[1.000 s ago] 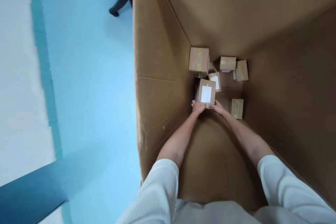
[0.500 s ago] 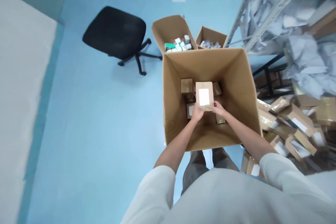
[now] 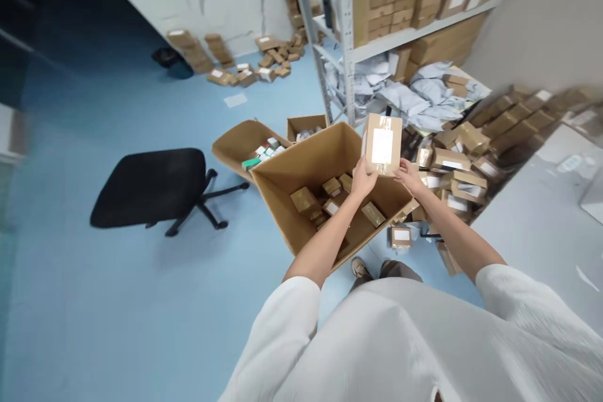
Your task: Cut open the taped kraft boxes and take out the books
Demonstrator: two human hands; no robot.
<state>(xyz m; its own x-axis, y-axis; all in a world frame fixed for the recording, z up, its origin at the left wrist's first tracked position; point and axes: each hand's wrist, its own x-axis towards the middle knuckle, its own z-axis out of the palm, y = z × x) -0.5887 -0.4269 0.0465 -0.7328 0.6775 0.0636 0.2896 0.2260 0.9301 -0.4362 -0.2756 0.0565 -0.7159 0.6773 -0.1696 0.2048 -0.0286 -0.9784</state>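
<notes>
A small brown cardboard box (image 3: 369, 139) with a white label and clear tape is held up between both hands. My left hand (image 3: 364, 179) grips its lower left corner, and my right hand (image 3: 411, 178) closes on its lower right corner. Below and to the left stands a large open carton (image 3: 287, 229), its right rim partly hidden by the held box. Several smaller taped boxes, among them a brown box (image 3: 374, 215), lie on the carton's floor.
A black office chair (image 3: 151, 185) stands at left. Behind the large carton are an open carton (image 3: 230, 146) of small white and green packs and another small carton (image 3: 306, 122). A metal shelf (image 3: 347, 31) holds parcels. Many boxes (image 3: 452, 160) are heaped at right beside a white table (image 3: 541, 220).
The held box has come up out of the large carton and moved right, over its rim. My view has turned right, bringing the shelf and the heaped boxes further into sight.
</notes>
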